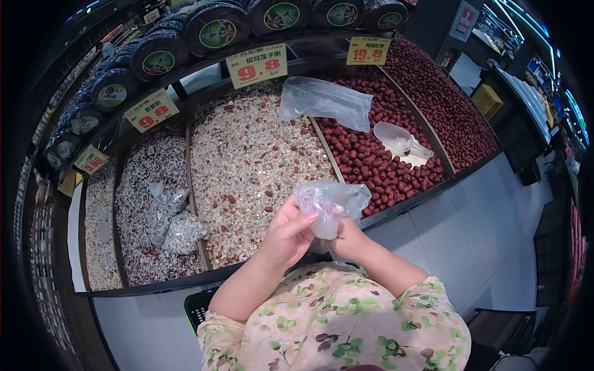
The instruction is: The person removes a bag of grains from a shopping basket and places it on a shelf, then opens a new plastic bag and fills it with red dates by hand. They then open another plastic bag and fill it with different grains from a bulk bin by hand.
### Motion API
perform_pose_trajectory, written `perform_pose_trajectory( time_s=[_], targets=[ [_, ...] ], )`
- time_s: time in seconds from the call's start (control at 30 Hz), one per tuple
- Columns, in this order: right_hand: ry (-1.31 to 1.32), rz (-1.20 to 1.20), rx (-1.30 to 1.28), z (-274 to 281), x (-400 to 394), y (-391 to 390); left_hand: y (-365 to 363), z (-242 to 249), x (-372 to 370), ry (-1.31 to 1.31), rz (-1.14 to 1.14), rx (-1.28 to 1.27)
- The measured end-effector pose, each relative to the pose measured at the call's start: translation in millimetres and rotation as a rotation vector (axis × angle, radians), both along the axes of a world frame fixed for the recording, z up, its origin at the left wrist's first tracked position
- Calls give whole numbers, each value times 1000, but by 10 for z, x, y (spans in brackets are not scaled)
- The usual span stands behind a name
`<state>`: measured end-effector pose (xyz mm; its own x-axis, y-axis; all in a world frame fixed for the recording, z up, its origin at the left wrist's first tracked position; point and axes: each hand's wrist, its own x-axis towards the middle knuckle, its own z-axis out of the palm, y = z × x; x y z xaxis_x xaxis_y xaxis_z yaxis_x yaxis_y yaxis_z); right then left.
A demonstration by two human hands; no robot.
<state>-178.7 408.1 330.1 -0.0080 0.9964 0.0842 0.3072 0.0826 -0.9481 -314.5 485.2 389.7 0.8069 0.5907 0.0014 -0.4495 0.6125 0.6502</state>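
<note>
Close in front of my body, both hands are on a clear thin plastic bag (pixel 334 201). My left hand (pixel 286 236) is closed with its thumb and fingers pinching the bag's left side. My right hand (pixel 350 240) grips the bag from the right; some of its fingers are hidden behind or inside the crumpled film. Nothing can be seen inside the bag. Beneath and beyond it lie a bin of mixed pale grains (pixel 247 154) and a bin of red dates (pixel 352 154).
On the dates rest a white plastic scoop (pixel 396 137) and another clear bag (pixel 325 102). Filled bags (pixel 179 226) lie on the darker grain mix to the left. Price signs (pixel 257 65) and round-lidded packages (pixel 216 29) line the back. A black basket (pixel 198 306) stands below left.
</note>
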Motion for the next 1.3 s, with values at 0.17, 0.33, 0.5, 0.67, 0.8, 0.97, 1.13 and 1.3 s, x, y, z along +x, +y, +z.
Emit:
perform_pose_trajectory(
  time_s=[0.17, 0.33, 0.5, 0.67, 0.8, 0.97, 1.13, 1.3],
  targets=[
    [770, -159, 47, 0, 626, 148, 272, 137, 357, 29, -92, 144],
    [1229, -65, -32, 40, 1374, 405, 555, 238, 916, 287, 39, 578],
    [1285, -20, 48, 144, 1907, 554, 654, -342, 1352, 783, 336, 1162],
    [1295, 33, 51, 79, 2195, 649, 698, -760, 1790, 724, 210, 750],
    [1067, -32, 45, -91, 2311, 684, 896, -882, 2054, 505, 312, 731],
    [651, -160, -44, -201, 2612, 650, 981, -719, 2311, 629, 297, 642],
    [-22, -150, 2, -515, 2576, 657, 880, -514, 2638, 625, 220, 909],
    [714, -161, -221, -315, 2669, 724, 851, -739, 2569, 516, 285, 806]
  ],
)
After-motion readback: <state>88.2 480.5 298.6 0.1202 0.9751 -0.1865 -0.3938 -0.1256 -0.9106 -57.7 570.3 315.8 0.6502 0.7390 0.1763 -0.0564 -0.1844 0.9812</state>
